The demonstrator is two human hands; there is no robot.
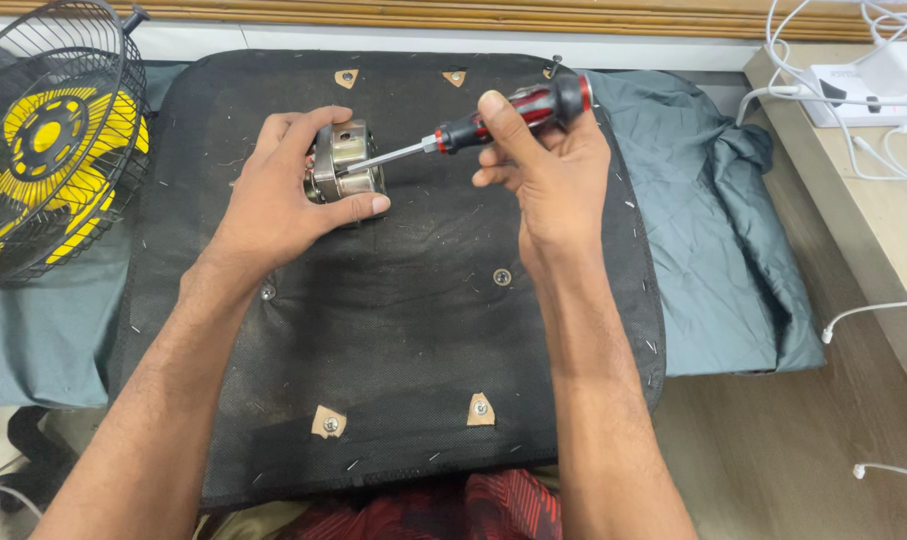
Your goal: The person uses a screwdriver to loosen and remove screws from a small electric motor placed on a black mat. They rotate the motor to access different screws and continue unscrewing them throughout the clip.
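Left hand (291, 190) curls around a small round metal motor (345, 165), thumb along its lower edge and fingers over the top, pinning it on the black pad (393, 320). To that hand's right, the right hand (543, 175) closes around the red-and-black handle of a screwdriver (503, 115), the thumb raised against the grip. The tool's long axis runs from upper right, at the handle, down and left along the bare steel shaft, whose tip meets the side of the motor facing the right hand; whether it sits in a screw head is too small to tell. So the motor lies left of and slightly below the right hand, already in the left hand's grasp, and the left hand is much the nearer to it. Farther left of the left hand stands a fan (48, 135) with yellow blades behind a black wire guard. Beyond the right hand a grey cloth (718, 230) lies bunched, and past it a white power strip (863, 90) with cables rests on a wooden surface. A loose screw (502, 276) lies on the pad below the right hand.
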